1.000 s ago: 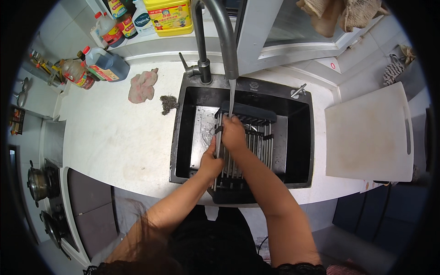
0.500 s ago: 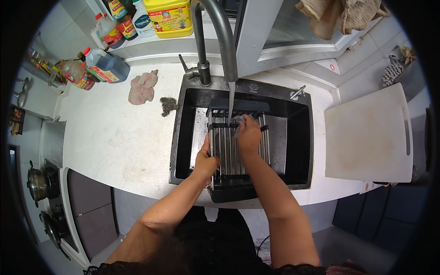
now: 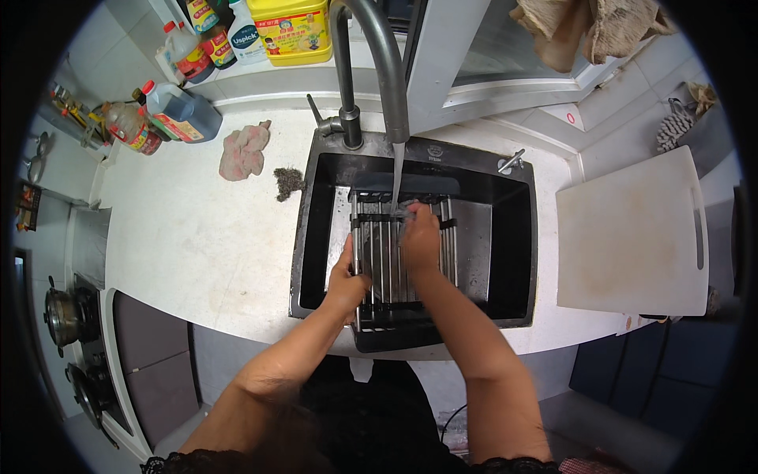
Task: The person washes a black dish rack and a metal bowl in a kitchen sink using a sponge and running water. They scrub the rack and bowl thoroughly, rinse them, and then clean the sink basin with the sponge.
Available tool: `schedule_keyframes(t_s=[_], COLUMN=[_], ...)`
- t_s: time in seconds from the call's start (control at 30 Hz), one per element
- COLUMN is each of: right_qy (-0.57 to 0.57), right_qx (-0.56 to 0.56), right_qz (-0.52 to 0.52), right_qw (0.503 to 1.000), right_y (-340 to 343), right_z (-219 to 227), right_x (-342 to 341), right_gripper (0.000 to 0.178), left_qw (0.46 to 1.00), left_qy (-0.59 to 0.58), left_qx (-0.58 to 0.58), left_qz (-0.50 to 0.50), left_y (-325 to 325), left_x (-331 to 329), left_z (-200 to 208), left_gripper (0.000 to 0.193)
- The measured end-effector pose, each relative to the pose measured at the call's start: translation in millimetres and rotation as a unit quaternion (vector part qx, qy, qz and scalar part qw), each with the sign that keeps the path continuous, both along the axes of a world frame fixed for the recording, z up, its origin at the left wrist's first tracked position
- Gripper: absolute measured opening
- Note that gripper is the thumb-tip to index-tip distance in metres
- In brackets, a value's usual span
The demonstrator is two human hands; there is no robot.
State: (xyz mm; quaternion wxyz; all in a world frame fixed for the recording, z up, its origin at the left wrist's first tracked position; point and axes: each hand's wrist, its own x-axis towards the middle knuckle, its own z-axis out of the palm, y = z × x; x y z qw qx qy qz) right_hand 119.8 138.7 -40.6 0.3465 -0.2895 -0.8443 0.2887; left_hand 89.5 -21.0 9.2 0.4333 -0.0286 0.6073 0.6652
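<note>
A dish drying rack with metal rods and black end pieces lies in the black sink, its near end over the front rim. My left hand is closed around the rack's left side, the thumb over the rods. Farther in, my right hand presses a greyish, crumpled scrubber against the rods near the far end. Its fingers cover most of it, so I cannot tell its exact kind. Water runs from the tall grey faucet onto the rack beside that hand.
Left of the sink, a dark steel-wool pad and a pinkish cloth lie on the white counter. Bottles and a yellow tub stand behind. A white cutting board is on the right; pots sit on the stove at left.
The rack has shifted slightly left, and less of its black far end wall shows. My right hand has moved a little left and nearer with the scrubber; my left hand keeps its grip.
</note>
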Motion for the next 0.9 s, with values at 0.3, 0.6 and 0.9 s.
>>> schedule_keyframes(t_s=[0.3,0.6,0.9], right_qy=[-0.157,0.015,-0.164], right_qx=[-0.075,-0.047,-0.11], right_qz=[0.088,-0.04,0.356], right_qw=[0.981,0.998,0.913], right_y=[8.9,-9.6,0.0], right_z=[2.8,1.7,6.8], right_x=[21.4,-7.8,23.6], right_gripper=[0.018,0.024,0.017], left_qw=[0.999,0.999,0.994], left_qy=[0.023,-0.037,0.06], left_qx=[-0.032,0.011,0.027], left_qz=[0.003,0.015,0.084], left_y=[-11.2,2.3,5.4], left_x=[-1.8,7.2,-47.8], left_z=[-11.0,8.9,6.0], left_gripper=[0.089,0.092,0.093])
